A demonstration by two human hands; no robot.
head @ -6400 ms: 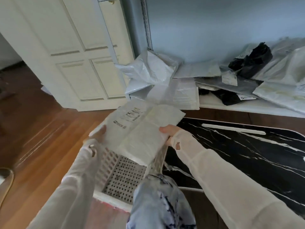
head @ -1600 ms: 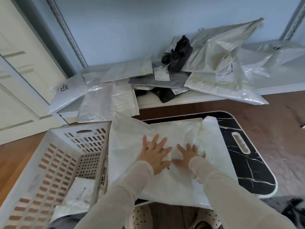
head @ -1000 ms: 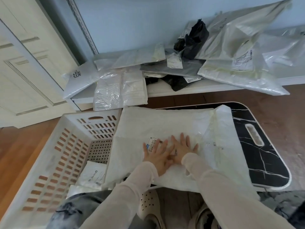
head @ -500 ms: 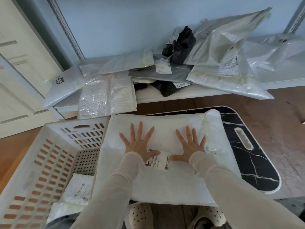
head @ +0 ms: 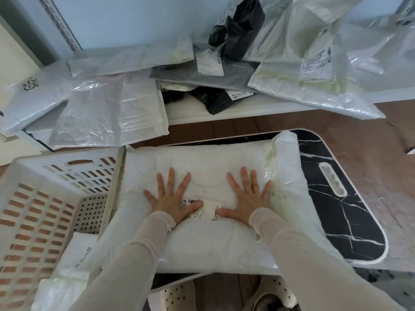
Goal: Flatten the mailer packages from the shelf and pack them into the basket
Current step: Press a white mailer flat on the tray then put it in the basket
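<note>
A large white mailer point(head: 213, 167) lies across the black marble-patterned table point(head: 341, 209), its left edge over the basket rim. My left hand point(head: 173, 196) and my right hand point(head: 247, 198) press flat on it with fingers spread, either side of its shipping label point(head: 203, 208). The white perforated basket point(head: 45, 198) stands to the left with white mailers point(head: 74, 263) in its bottom. Several more white, grey and black mailers point(head: 224, 77) are piled on the low white shelf point(head: 190, 112) behind.
A white panelled door point(head: 11, 63) is at far left. Wooden floor point(head: 393, 153) surrounds the table on the right. My feet in white perforated clogs point(head: 179, 295) show below the table's near edge.
Since a second ago my hands have spread apart across the mailer, uncovering the label between them. Earlier still, a smaller mailer went into the basket.
</note>
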